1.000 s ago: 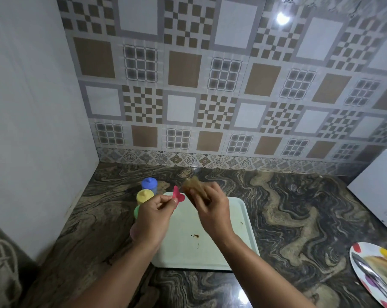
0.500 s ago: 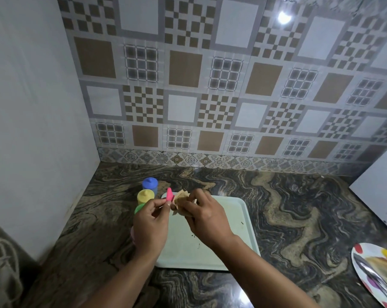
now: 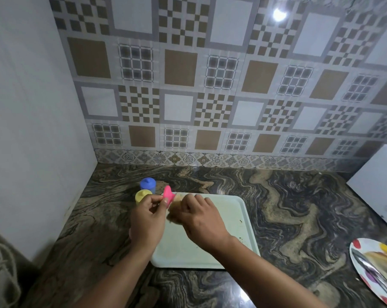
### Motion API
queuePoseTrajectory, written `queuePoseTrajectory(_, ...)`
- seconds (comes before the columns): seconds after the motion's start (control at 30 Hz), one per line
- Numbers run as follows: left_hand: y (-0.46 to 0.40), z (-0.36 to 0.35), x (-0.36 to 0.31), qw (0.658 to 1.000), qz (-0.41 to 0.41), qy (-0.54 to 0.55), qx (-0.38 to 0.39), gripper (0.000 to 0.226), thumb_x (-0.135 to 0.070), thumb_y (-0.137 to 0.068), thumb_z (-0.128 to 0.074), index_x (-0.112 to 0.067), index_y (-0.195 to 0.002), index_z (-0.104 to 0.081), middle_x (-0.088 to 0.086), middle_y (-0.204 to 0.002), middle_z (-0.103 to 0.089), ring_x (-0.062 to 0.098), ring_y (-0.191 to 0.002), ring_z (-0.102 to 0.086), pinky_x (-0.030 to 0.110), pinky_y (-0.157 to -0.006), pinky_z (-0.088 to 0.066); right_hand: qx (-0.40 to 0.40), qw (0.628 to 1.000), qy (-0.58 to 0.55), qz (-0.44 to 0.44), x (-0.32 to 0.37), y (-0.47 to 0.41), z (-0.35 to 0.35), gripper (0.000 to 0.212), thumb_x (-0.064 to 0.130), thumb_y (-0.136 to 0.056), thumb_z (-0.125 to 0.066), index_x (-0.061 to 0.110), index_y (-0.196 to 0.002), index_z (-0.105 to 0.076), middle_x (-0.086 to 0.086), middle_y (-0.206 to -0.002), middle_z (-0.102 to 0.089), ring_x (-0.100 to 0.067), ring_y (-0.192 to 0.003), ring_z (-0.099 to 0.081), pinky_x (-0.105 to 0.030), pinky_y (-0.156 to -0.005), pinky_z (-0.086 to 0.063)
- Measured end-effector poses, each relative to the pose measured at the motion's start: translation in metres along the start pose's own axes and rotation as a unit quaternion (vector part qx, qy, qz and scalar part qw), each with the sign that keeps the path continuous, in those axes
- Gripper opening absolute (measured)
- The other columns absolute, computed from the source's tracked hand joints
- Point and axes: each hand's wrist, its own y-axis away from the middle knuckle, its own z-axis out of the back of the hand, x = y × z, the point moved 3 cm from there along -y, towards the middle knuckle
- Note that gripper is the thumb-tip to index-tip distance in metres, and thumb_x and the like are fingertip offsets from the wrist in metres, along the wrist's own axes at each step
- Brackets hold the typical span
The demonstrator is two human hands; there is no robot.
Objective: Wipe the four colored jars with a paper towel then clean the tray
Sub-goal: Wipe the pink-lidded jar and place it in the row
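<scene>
The pink jar is held up over the far left corner of the tray, pinched by the fingers of the left hand, while the right hand has its fingers curled round a crumpled brownish paper towel pressed against the jar's side. The grip on so small a jar looks slight; a firm rub from the towel could, I judge, twist it out of the pinch and drop it onto the tray or the counter. The blue jar and yellow jar stand just beside the left hand, off the tray; a careless knuckle could knock them over. A fourth jar is not plainly visible, perhaps hidden behind the hand. Dark specks lie on the tray's right side, so the tray seems not yet cleaned. A spotted plate sits well apart at the right.
</scene>
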Motion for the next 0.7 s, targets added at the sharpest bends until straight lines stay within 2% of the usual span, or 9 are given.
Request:
queuePoseTrajectory(0.1,-0.013,-0.001,-0.004,0.97,0.107,0.216,0.008,0.009,-0.012,-0.095,-0.068,-0.017,-0.087,-0.07,0.008,-0.093,-0.075,0.015,-0.085,-0.075,0.037,-0.079,-0.063,0.077,0.99,-0.061,-0.102,-0.013,0.015,-0.021,0.027,0.041,-0.095,-0.053,0.038,-0.108,-0.077,0.004,-0.095,-0.054,-0.027,-0.085,-0.062,-0.037,-0.067,-0.051)
queuePoseTrajectory(0.17,-0.02,-0.003,-0.013,0.892,0.233,0.387,0.023,0.006,-0.007,-0.098,-0.062,-0.006,-0.102,-0.065,0.017,-0.103,-0.073,0.02,-0.088,-0.075,0.033,-0.071,-0.064,0.062,0.954,-0.178,-0.234,-0.027,0.016,-0.024,0.023,0.036,-0.095,-0.062,0.036,-0.112,-0.079,0.005,-0.094,-0.058,-0.023,-0.087,-0.066,-0.039,-0.076,-0.057)
queuePoseTrajectory(0.23,-0.022,-0.004,-0.015,0.806,0.322,0.496,0.034,0.021,-0.006,-0.098,-0.059,-0.002,-0.119,-0.059,0.016,-0.105,-0.073,0.021,-0.086,-0.076,0.03,-0.062,-0.063,-0.024,0.91,-0.268,-0.316,-0.035,0.005,-0.013,0.017,0.028,-0.096,-0.073,0.041,-0.104,-0.079,0.004,-0.089,-0.058,-0.015,-0.082,-0.064,-0.034,-0.081,-0.055)
queuePoseTrajectory(0.27,-0.022,-0.004,-0.013,0.782,0.346,0.516,0.037,0.024,-0.005,-0.098,-0.058,-0.001,-0.122,-0.058,0.015,-0.104,-0.073,0.022,-0.083,-0.077,0.03,-0.06,-0.063,-0.082,0.899,-0.283,-0.325,-0.036,-0.003,-0.001,0.023,0.023,-0.097,-0.074,0.045,-0.102,-0.077,0.003,-0.087,-0.055,-0.013,-0.08,-0.06,-0.028,-0.079,-0.051)
queuePoseTrajectory(0.37,-0.016,-0.007,-0.014,0.785,0.384,0.48,0.072,0.023,-0.005,-0.101,-0.051,0.0,-0.106,-0.073,0.013,-0.087,-0.078,0.02,-0.071,-0.077,0.032,-0.062,-0.064,-0.183,0.938,-0.226,-0.188,-0.02,-0.025,0.037,0.026,0.013,-0.1,-0.068,0.029,-0.12,-0.076,-0.003,-0.094,-0.052,-0.018,-0.082,-0.055,-0.024,-0.075,-0.046)
queuePoseTrajectory(0.43,-0.013,-0.012,-0.017,0.799,0.381,0.455,0.1,0.034,-0.004,-0.101,-0.047,-0.003,-0.088,-0.078,0.011,-0.079,-0.078,0.016,-0.065,-0.076,0.03,-0.065,-0.064,-0.141,0.979,-0.136,-0.054,-0.011,-0.029,0.042,0.025,0.016,-0.103,-0.062,0.022,-0.123,-0.075,-0.007,-0.098,-0.053,-0.026,-0.084,-0.053,-0.034,-0.073,-0.044)
queuePoseTrajectory(0.5,-0.012,-0.012,-0.019,0.806,0.375,0.44,0.13,0.023,-0.005,-0.101,-0.05,-0.002,-0.098,-0.073,0.013,-0.08,-0.078,0.017,-0.067,-0.076,0.03,-0.066,-0.064,-0.096,0.992,-0.083,-0.013,-0.015,-0.028,0.033,0.024,0.019,-0.104,-0.059,0.021,-0.122,-0.075,-0.008,-0.099,-0.053,-0.028,-0.083,-0.051,-0.038,-0.072,-0.043)
queuePoseTrajectory(0.6,-0.011,-0.007,-0.014,0.817,0.378,0.406,0.155,0.015,-0.003,-0.098,-0.055,-0.002,-0.109,-0.066,0.014,-0.09,-0.078,0.02,-0.074,-0.077,0.032,-0.064,-0.064,-0.075,0.98,-0.128,-0.133,-0.04,-0.024,0.017,0.02,0.022,-0.103,-0.06,0.019,-0.113,-0.077,0.001,-0.096,-0.05,-0.021,-0.08,-0.052,-0.039,-0.07,-0.05)
queuePoseTrajectory(0.7,-0.012,-0.003,-0.007,0.822,0.373,0.409,0.133,0.015,-0.003,-0.097,-0.058,-0.004,-0.11,-0.064,0.016,-0.098,-0.077,0.02,-0.077,-0.077,0.032,-0.061,-0.063,-0.122,0.947,-0.18,-0.236,-0.056,-0.023,0.017,0.019,0.024,-0.103,-0.064,0.014,-0.113,-0.078,0.009,-0.093,-0.042,-0.009,-0.079,-0.046,-0.027,-0.073,-0.043)
